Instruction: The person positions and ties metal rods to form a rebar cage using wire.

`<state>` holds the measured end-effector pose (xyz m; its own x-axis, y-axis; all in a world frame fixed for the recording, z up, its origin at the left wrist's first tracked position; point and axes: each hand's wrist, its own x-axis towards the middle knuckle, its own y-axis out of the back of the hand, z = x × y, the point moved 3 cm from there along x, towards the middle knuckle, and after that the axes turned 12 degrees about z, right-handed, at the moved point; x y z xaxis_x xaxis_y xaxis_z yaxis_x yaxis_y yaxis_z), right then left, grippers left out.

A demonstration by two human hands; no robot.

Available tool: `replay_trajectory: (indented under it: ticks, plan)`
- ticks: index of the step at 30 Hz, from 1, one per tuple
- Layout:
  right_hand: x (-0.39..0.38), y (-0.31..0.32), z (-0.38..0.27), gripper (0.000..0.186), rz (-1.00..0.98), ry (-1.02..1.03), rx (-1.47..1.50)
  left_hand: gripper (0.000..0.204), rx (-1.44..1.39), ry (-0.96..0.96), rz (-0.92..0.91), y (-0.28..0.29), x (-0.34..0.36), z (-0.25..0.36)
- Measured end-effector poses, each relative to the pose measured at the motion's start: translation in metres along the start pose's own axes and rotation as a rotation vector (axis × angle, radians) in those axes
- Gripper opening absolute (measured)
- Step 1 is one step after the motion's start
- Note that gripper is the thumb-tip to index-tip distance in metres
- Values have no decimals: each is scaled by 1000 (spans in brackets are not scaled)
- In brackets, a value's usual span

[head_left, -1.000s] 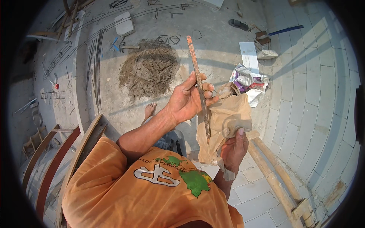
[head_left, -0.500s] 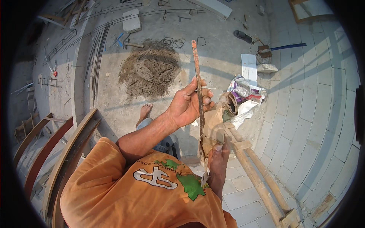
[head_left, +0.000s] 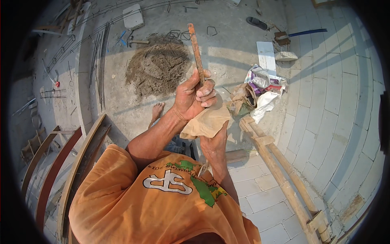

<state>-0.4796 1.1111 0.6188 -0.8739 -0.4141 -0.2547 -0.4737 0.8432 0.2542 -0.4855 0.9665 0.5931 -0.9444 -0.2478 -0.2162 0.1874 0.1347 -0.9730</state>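
Note:
Held up in my left hand [head_left: 196, 94] is a narrow, rusty orange metal strip [head_left: 195, 46], flat and tilted slightly left, its upper end above my fingers. My left fingers are closed round it. A piece of creased brown paper [head_left: 206, 123] spreads just below that hand and hides the strip's lower part. My right hand [head_left: 214, 142] is under the paper's lower edge and grips it, its fingers mostly covered. I cannot tell whether the right hand also touches the strip.
A sand heap [head_left: 158, 67] lies ahead, with a hammer [head_left: 139, 42] at its far edge. Crumpled bags [head_left: 264, 87] lie to the right by a wooden ladder-like frame [head_left: 280, 183]. Curved wooden pieces [head_left: 79, 162] stand at left; a block wall [head_left: 325, 105] rises at right.
My left hand has moved left, and the strip now leans left. My right hand has risen toward it, bringing the brown paper up close under the left hand.

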Motion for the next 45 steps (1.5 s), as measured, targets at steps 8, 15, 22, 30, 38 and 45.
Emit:
replay_trajectory:
  ticks: [8,15,22,30,38,45]
  plan:
    - [13,-9,-6,44,49,82,90,43,168,-10,-120,-5,3,5]
    - [34,26,2,36,-35,-307,437,85,1337,-117,93,9,13,37]
    - [52,31,-7,27,-123,-375,505,40,1155,332,175,38,-3,16]
    - [70,23,21,21,82,77,-128,34,1234,-59,601,26,-35,4]
    - [61,10,31,16,152,402,-395,43,1399,217,310,41,-20,0]
    - [63,21,38,22,59,203,-250,27,1694,48,418,44,-22,-3]
